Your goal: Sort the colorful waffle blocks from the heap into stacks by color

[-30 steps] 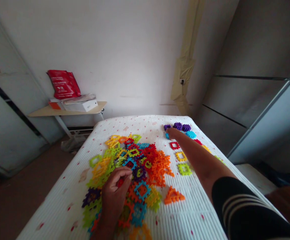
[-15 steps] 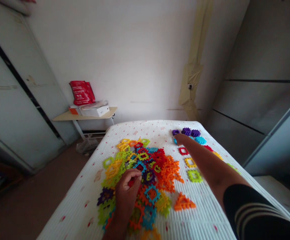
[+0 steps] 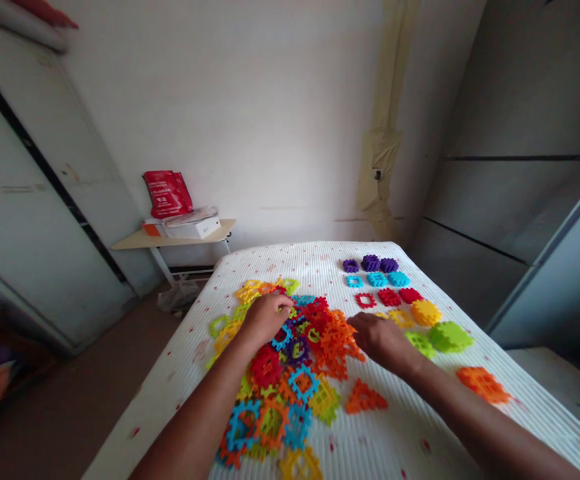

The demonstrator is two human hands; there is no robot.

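Note:
My left hand [image 3: 269, 317] is over the far part of a mixed heap of notched plastic building pieces, its fingers curled together near a light blue piece [image 3: 305, 301]. What is in those fingers, if anything, is hidden. My right hand [image 3: 377, 335] is at the heap's right edge, fingers bent down and closed beside the orange pieces [image 3: 339, 337]; its fingertips are partly hidden. A red piece [image 3: 265, 367] and a blue square frame [image 3: 304, 385] lie on the near side of the heap. An orange triangle [image 3: 365, 397] lies apart from it.
Pieces sorted by colour stand in rows on the right: purple [image 3: 371, 263], light blue [image 3: 377, 279], red [image 3: 389, 297], yellow [image 3: 425, 312], green [image 3: 450, 337] and orange [image 3: 483, 385]. They rest on a white ribbed bed cover [image 3: 300, 253]. A small table [image 3: 135, 241] holds a red bag [image 3: 166, 193].
My right hand has drawn back from the far purple and blue pieces to the heap's edge. My left hand has moved farther forward over the heap, uncovering the red piece.

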